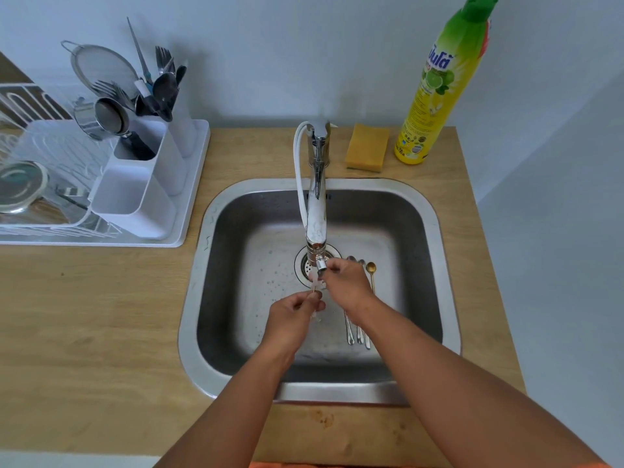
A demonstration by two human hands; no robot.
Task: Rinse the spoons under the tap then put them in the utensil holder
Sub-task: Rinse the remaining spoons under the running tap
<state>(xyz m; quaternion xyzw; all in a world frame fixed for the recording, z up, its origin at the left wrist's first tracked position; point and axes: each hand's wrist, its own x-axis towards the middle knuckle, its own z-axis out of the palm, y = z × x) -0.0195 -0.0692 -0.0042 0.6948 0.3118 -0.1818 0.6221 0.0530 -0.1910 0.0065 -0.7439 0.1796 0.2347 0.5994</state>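
Your left hand [297,310] is closed in a pinch on the thin handle of a small gold spoon [315,290], holding it up under the tap [316,211] where the water runs; the bowl end is lost in the splash, so you cannot see how clean it is. Your right hand [344,278] is up at the spout, fingers curled around the nozzle or the top of that spoon; which of the two it grips cannot be told from here. The other spoons [358,327] lie side by side on the floor of the sink [435,231], just right of the drain, partly under your right wrist: silver ones and one gold spoon with its bowl toward the back wall. Expect all of them to be light, stiff metal, and slick while wet, so a loose fingertip pinch will likely let one twist or slide. Take each by the handle near its middle, thumb flat against the fingers, and turn the bowl into the stream. On the flat sink floor the handles sit low; lifting at the bowl end, where the metal rises, should be easier. The utensil holder [141,184] stands on the white drying tray at the left of the tabletop [101,315], well apart from the sink; its back sections hold cutlery and its front one looks free.
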